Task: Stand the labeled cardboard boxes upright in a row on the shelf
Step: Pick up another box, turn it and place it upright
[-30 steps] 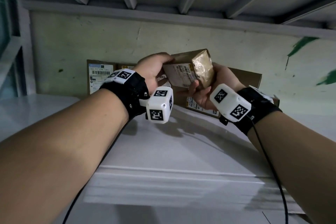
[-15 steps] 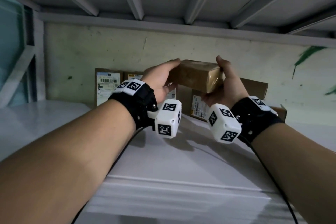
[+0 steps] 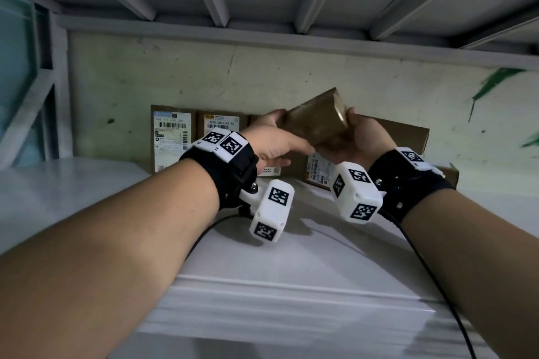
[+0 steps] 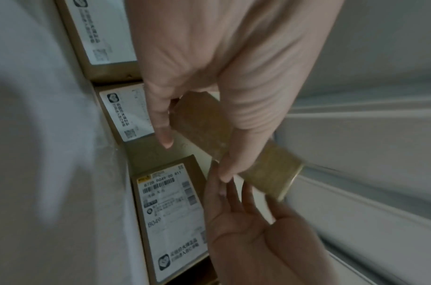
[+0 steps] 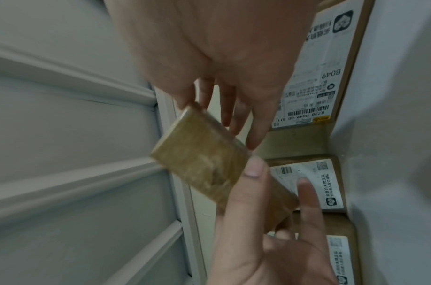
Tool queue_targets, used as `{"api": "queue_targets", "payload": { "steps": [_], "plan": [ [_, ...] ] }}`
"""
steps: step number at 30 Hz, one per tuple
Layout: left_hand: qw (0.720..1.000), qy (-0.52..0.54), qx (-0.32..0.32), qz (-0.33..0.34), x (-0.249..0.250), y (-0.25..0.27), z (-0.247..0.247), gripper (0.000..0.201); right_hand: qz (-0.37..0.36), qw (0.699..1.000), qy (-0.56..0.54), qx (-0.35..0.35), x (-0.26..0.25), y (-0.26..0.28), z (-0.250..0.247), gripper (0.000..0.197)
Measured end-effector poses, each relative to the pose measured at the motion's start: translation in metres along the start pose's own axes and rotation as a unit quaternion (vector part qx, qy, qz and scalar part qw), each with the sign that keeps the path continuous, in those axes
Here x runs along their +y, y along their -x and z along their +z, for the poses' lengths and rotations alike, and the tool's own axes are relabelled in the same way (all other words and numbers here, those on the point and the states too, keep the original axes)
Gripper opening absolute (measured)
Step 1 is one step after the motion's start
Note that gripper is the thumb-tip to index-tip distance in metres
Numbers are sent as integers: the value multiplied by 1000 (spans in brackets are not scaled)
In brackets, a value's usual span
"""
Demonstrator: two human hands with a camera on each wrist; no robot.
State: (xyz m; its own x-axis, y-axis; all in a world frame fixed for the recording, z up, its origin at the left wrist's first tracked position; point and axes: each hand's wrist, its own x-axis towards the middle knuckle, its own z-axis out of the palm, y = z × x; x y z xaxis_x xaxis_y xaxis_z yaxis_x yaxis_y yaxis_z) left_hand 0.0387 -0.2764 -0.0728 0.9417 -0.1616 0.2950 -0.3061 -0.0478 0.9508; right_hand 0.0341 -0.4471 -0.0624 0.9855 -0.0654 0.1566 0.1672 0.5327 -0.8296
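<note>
Above the white shelf (image 3: 291, 265), seen from your head, both your hands hold a small taped cardboard box (image 3: 316, 118) tilted in mid-air: your left hand (image 3: 274, 143) grips its lower left end, your right hand (image 3: 360, 140) cups its right end. Behind your hands, labeled boxes (image 3: 172, 137) stand upright against the wall. From your left wrist, thumb and fingers (image 4: 246, 123) pinch the box (image 4: 209, 125). From your right wrist, your fingers (image 5: 256, 123) lie almost straight beneath the box (image 5: 199, 152), with the left thumb pressing on it.

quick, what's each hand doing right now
Left hand: holding the small taped box.
Right hand: holding the same box's other end.
</note>
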Motion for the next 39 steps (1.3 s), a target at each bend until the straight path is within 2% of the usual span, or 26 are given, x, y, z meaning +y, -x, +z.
{"api": "queue_targets", "payload": {
  "steps": [4, 6, 8, 10, 12, 14, 16, 20, 24, 28, 31, 33, 34, 36, 39],
  "plan": [
    [999, -23, -11, -30, -1, 4, -1, 56, -10, 994, 76, -73, 5, 12, 3, 64],
    [998, -40, -17, -41, 4, 10, 0, 42, -42, 987, 131, -80, 9, 12, 3, 61],
    [998, -49, -14, -45, 7, 14, -1, 42, -83, 975, 192, -70, 12, 9, 3, 50],
    [999, -28, 0, -43, 7, 12, -4, 47, -72, 968, 237, -47, 16, 6, 4, 53],
    [999, 4, 31, -36, 4, 5, -7, 54, -7, 966, 256, -40, 21, 2, 2, 70],
    [998, 11, 59, -34, 1, 2, -8, 62, 57, 957, 281, -41, 24, -2, -2, 101],
    [998, 5, 54, -33, -2, -2, -8, 64, 79, 947, 308, -42, 25, -6, -6, 114],
    [998, -21, 46, -47, -6, -6, -8, 80, 67, 944, 323, 0, 22, -7, -1, 100],
    [997, -35, 31, -59, -6, -2, -6, 54, 31, 919, 387, 71, 13, -9, 1, 91],
    [996, -36, 15, -83, -7, 0, -5, 57, 11, 909, 399, 121, 0, -14, -8, 83],
    [996, -19, -9, -86, -8, 2, -5, 56, 14, 936, 344, 76, -3, -9, -19, 86],
    [996, 2, -37, -85, -10, 2, -4, 57, 29, 944, 328, 12, -3, -3, -20, 89],
    [994, 18, -52, -90, -11, 2, -2, 58, 35, 945, 322, -35, -3, -1, -18, 82],
    [990, 54, -81, -106, -12, 1, -2, 60, 41, 947, 304, -98, -2, 4, -14, 55],
    [986, 75, -89, -118, -14, -5, -3, 55, 45, 951, 285, -106, -5, 6, -15, 43]
  ]
}}
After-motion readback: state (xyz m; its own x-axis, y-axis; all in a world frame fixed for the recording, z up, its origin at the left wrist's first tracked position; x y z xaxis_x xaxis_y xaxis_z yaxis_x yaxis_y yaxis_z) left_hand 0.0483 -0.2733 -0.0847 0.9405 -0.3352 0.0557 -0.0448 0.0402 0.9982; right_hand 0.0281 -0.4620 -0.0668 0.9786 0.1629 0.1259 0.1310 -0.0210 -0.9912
